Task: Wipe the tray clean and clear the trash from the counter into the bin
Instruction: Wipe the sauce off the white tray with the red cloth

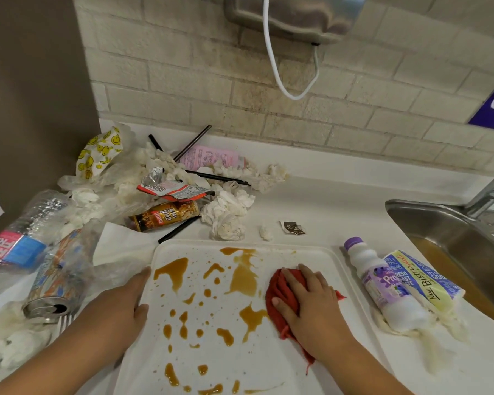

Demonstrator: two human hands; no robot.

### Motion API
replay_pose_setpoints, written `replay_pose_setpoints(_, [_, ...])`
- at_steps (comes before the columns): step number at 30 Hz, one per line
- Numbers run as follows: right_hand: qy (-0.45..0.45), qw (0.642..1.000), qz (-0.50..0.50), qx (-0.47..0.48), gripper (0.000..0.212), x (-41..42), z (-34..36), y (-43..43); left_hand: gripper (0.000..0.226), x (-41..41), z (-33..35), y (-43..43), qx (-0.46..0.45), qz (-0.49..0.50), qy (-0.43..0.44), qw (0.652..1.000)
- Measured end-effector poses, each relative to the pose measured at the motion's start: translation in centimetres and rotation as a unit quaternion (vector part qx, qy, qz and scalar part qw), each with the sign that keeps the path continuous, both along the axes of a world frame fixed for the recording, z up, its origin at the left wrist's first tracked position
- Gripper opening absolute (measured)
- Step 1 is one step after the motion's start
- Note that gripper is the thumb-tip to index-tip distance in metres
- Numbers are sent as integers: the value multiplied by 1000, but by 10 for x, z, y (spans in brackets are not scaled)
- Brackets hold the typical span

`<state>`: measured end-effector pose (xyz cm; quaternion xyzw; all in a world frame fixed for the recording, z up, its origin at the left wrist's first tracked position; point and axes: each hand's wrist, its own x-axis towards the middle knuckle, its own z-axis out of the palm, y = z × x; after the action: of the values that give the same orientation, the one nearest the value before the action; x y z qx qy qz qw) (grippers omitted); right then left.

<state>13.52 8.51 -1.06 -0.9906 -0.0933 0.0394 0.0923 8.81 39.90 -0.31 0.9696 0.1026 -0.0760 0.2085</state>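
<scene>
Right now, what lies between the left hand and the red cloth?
In the head view, only brown spills on the white tray lie between left hand and red cloth.

Beige tile wall (183, 81) behind white counter (340, 201); steel sink (439, 232) right; brown wall (35, 95) left.

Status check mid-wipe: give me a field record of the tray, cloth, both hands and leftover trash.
tray: white, brown spills over most of it
cloth: red, on the tray's right side
right hand: pressing flat on the cloth
left hand: resting flat on the tray's left edge
trash behind tray: crumpled tissues, wrappers, black straws
trash left of tray: can, clear bottle
trash right of tray: purple-capped bottle, Bistro wrapper
</scene>
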Motion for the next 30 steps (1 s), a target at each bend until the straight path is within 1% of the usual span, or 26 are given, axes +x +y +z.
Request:
replay_pose_setpoints(1, [-3,1000,25,12,84,-1,-2,-2,66,0,0,0,0,1,-1,1000])
replay_pose_setpoints(3, [-15,996,71,43,63,1,-4,-11,65,0,0,0,0,4,-7,1000])
replay_pose_setpoints(4, [-27,995,74,56,52,5,-5,-15,65,0,-1,0,0,3,-13,1000])
replay_pose_setpoints(5, [-40,995,64,66,48,8,-6,-16,65,0,-1,-1,-2,3,-18,1000])
replay_pose_setpoints(6, [-55,995,52,67,48,10,-7,-15,66,1,-2,-1,-3,5,-22,1000])
replay_pose_setpoints(7, [-61,995,44,61,55,10,-6,-11,66,1,-2,-1,-3,7,-24,1000])
replay_pose_setpoints(8, [-57,996,49,53,67,9,-5,-4,67,1,-3,-2,1,8,-26,1000])
replay_pose_setpoints(9, [-43,996,67,41,78,5,-4,2,67,1,-3,-2,8,7,-26,1000])
replay_pose_setpoints(10, [-29,995,95,31,84,1,-5,7,67,2,-3,-2,13,4,-25,1000])
replay_pose_setpoints(11, [-18,992,125,21,85,-3,-4,8,66,2,-3,-1,15,2,-26,1000])
replay_pose_setpoints(13, [-7,987,159,14,72,-5,1,2,66,1,-3,-1,14,1,-27,1000])
replay_pose_setpoints(15, [-17,990,136,23,56,4,2,-9,67,2,-3,-1,15,-1,-27,1000])
replay_pose_setpoints(16, [-28,993,110,31,52,9,1,-11,67,2,-4,-1,14,-2,-26,1000])
replay_pose_setpoints(18, [-48,996,70,20,53,16,-3,-2,67,3,-5,-2,10,0,-26,1000])
replay_pose_setpoints(19, [-55,996,69,10,58,17,-5,6,67,3,-5,-2,8,1,-27,1000])
replay_pose_setpoints(20, [-59,995,84,5,62,15,-7,13,67,4,-5,-2,6,2,-29,1000])
replay_pose_setpoints(21, [-52,993,104,4,63,13,-8,18,67,4,-6,-2,4,3,-32,999])
replay_pose_setpoints(23, [-28,990,138,17,55,8,-4,18,66,3,-6,-1,1,5,-37,999])
replay_pose_setpoints(24, [-31,988,146,28,53,9,-2,13,66,3,-7,-1,0,5,-40,999])
replay_pose_setpoints(25, [-43,989,138,36,51,11,0,8,67,3,-7,-1,1,4,-41,999])
replay_pose_setpoints(28, [-79,994,63,48,52,23,-1,9,66,3,-8,-1,3,3,-40,999])
replay_pose_setpoints(30, [-91,992,73,56,49,24,-3,23,66,3,-8,-1,4,5,-38,999])
